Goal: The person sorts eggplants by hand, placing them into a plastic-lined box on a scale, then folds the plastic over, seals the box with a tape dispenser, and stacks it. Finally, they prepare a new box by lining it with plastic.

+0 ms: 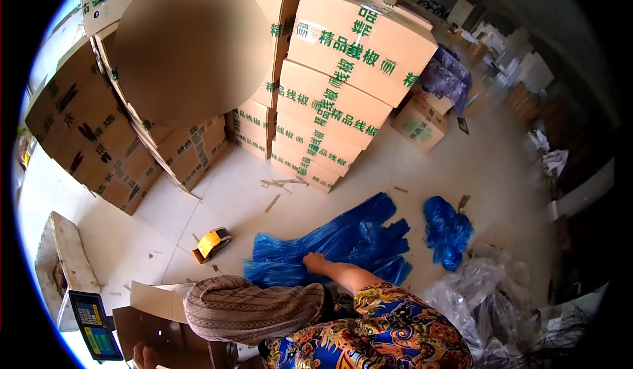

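Note:
At the lower left edge, my left hand (146, 356) is partly cut off by the frame. Its fingers are bent at the side of an open cardboard box (158, 301). My right hand is out of view. Close in front of me a person in a brown knit hat (257, 308) and a colourful patterned shirt (395, 333) bends over the box. That person's arm reaches out to blue plastic film (343, 230) spread on the floor, the hand (318, 263) closed at its near side.
Stacked printed cartons (330, 112) stand ahead, more cartons (92, 125) to the left. On the floor lie a yellow tape dispenser (211, 244), bunched blue plastic (447, 232) and clear plastic (481, 286). A keypad unit (95, 325) stands beside a worn foam box (69, 254).

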Demonstrator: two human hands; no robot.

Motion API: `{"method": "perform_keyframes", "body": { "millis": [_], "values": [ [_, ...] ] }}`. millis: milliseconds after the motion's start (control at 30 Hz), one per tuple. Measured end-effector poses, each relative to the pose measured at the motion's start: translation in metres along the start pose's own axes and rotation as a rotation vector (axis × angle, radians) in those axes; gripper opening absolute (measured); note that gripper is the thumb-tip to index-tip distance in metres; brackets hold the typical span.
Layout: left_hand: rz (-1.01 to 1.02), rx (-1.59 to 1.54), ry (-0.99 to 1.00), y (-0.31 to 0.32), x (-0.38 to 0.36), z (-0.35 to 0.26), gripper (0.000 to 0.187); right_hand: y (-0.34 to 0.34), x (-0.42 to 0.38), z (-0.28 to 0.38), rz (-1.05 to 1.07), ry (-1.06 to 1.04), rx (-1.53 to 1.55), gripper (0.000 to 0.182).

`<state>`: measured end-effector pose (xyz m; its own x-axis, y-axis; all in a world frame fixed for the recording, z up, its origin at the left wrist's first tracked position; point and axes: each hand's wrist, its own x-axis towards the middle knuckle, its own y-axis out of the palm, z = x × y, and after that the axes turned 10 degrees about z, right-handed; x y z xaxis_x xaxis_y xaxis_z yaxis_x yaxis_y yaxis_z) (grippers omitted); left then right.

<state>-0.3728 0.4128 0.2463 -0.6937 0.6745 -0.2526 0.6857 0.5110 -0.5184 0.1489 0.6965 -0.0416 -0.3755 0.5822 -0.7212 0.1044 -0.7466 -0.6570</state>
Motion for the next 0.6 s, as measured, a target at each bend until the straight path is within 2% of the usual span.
{"method": "perform_keyframes", "body": {
  "millis": [33, 133, 233, 433, 533, 600],
  "values": [
    [0.024, 0.007, 0.007, 0.002, -0.001, -0.006, 0.038, -0.004, 0.002, 0.001, 0.041, 0.026, -0.034, 0.023],
    [0.087, 0.03, 0.015, 0.015, -0.002, -0.023, 0.037, -0.021, 0.0, -0.002, -0.097, -0.07, 0.006, 0.014],
    [0.151, 0.054, 0.021, 0.022, -0.002, -0.036, 0.036, -0.055, -0.012, -0.008, -0.159, -0.201, 0.081, 0.014],
    [0.253, 0.101, 0.083, 0.028, 0.001, -0.059, 0.034, -0.088, 0.004, -0.021, -0.187, -0.266, -0.03, 0.022],
    [0.307, 0.121, 0.143, 0.022, 0.0, -0.062, 0.033, -0.112, -0.002, -0.015, -0.465, -0.233, 0.128, 0.029],
    [0.362, 0.136, 0.232, 0.012, -0.002, -0.059, 0.032, -0.15, -0.011, -0.007, -0.407, -0.324, 0.25, 0.036]
  ]
}}
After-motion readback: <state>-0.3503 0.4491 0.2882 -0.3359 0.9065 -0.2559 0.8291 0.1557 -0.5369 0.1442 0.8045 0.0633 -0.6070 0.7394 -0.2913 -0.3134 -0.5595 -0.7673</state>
